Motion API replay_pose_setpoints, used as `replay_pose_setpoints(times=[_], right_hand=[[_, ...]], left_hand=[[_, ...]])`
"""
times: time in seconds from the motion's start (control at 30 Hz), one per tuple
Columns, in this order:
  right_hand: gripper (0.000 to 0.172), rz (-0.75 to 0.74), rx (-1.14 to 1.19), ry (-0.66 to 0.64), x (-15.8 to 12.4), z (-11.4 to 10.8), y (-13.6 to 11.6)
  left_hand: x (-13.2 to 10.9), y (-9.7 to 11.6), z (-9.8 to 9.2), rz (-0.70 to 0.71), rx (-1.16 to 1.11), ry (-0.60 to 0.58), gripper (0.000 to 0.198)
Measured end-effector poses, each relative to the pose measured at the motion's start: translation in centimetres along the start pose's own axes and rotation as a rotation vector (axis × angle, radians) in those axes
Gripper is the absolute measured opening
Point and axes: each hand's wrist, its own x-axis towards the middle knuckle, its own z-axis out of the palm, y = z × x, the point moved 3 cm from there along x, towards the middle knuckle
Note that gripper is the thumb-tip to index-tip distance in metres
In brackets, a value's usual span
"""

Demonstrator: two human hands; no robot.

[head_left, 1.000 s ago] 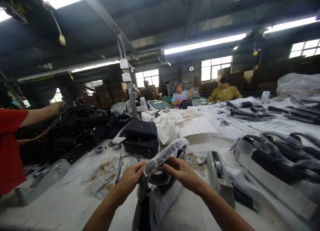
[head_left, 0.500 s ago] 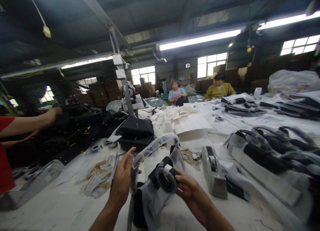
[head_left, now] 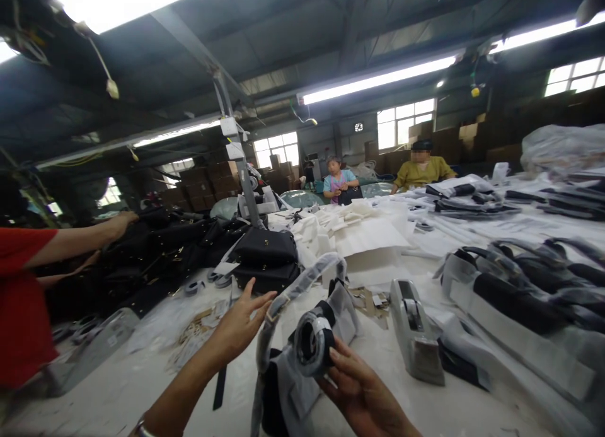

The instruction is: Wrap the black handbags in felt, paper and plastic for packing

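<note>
A black bag [head_left: 293, 386] covered in translucent white wrap stands on the table before me. Its wrapped handle [head_left: 307, 282] arches up over it. Against the bag's front I see a coiled strap [head_left: 303, 356] in clear wrap with a white band round it. My right hand [head_left: 352, 380] grips the coil from its right side with thumb and fingers. My left hand [head_left: 241, 323] is beside the left part of the handle, its fingers spread and nothing visible in them; whether the fingertips touch the handle I cannot tell.
Right of the bag stands a grey tape dispenser [head_left: 416, 342], with wrapped bags [head_left: 510, 304] beyond. Black bags [head_left: 267, 248] and cardboard scraps [head_left: 198, 330] lie to the left. White foam sheets [head_left: 373, 232] are piled behind. A co-worker in red [head_left: 28, 298] reaches in at left; two people sit opposite.
My left hand has shifted up and its fingers have spread apart by the handle. The right hand keeps its grip on the coiled strap, which has turned slightly. The view has swung a little left.
</note>
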Motion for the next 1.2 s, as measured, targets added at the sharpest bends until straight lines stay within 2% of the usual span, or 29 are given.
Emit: replay_pose_setpoints(times=[0.03,0.13,0.2,0.33,0.47,0.67,0.77,0.87,1.0,1.1,1.2], right_hand=[[0.049,0.001,-0.001,0.022,0.0,0.0,0.0],[0.052,0.004,0.004,0.05,0.1,0.1,0.2],[0.053,0.013,-0.005,0.055,0.5,0.2,0.4],[0.054,0.007,-0.061,0.09,1.5,0.5,0.9],[0.056,-0.028,-0.136,0.136,2.5,0.8,1.6],[0.051,-0.103,-0.033,0.158,4.0,0.0,2.1],[0.051,-0.141,-0.006,0.144,3.9,0.3,1.2],[0.057,-0.184,-0.014,0.119,3.2,1.2,-0.4],[0.063,-0.286,-0.033,0.116,2.4,2.4,-2.1],[0.063,-0.329,-0.083,0.12,2.0,2.9,-2.3],[0.063,-0.377,-0.113,0.147,2.1,3.1,-2.1]], left_hand=[[-0.1,0.4,-0.1,0.014,0.014,-0.056,0.054],[-0.7,1.5,0.3,-0.004,-0.02,-0.33,0.059],[-1.0,2.1,0.7,-0.004,-0.09,-0.402,0.063],[-1.0,2.3,1.4,0.029,-0.185,-0.362,0.06],[-1.1,2.4,1.8,-0.008,-0.222,-0.404,0.053],[-1.2,3.5,2.6,-0.085,-0.272,-0.451,0.046],[-0.8,3.7,3.5,-0.088,-0.326,-0.392,0.041],[-1.2,3.7,5.1,-0.083,-0.384,-0.342,0.036],[-2.9,3.8,7.2,-0.093,-0.408,-0.387,0.032],[-3.9,4.0,7.6,-0.049,-0.327,-0.372,0.035],[-4.2,4.2,7.2,-0.002,-0.223,-0.319,0.043]])
